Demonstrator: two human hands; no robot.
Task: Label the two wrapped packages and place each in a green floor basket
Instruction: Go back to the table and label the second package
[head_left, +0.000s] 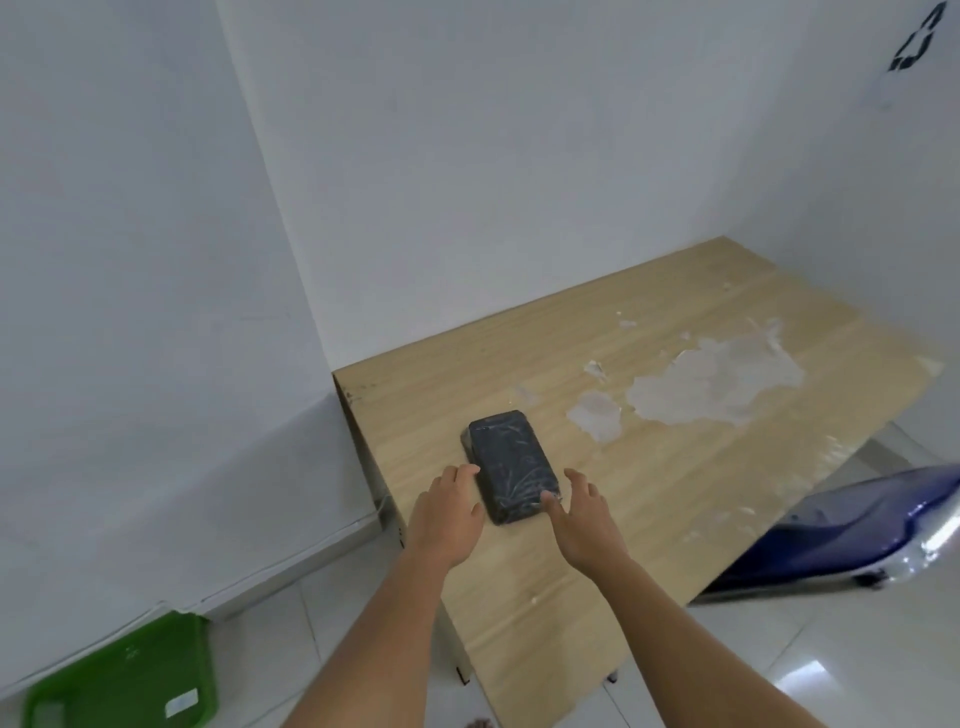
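Note:
One dark package (511, 460) wrapped in clear film lies flat on the wooden table (649, 467), near its left edge. My left hand (447, 512) rests against the package's near-left side with fingers spread. On the near-right side, my right hand (584, 517) has its fingers apart and its fingertips touch the package's corner. Neither hand has closed around it. A green floor basket (124, 675) stands on the tiles at the lower left, by the wall, with a pale item inside. No label shows on the package.
White patches of torn paper residue (711, 382) mark the tabletop at the right. A blue chair (841, 535) covered in plastic film stands at the table's right side. White walls close in behind and to the left. The floor is glossy white tile.

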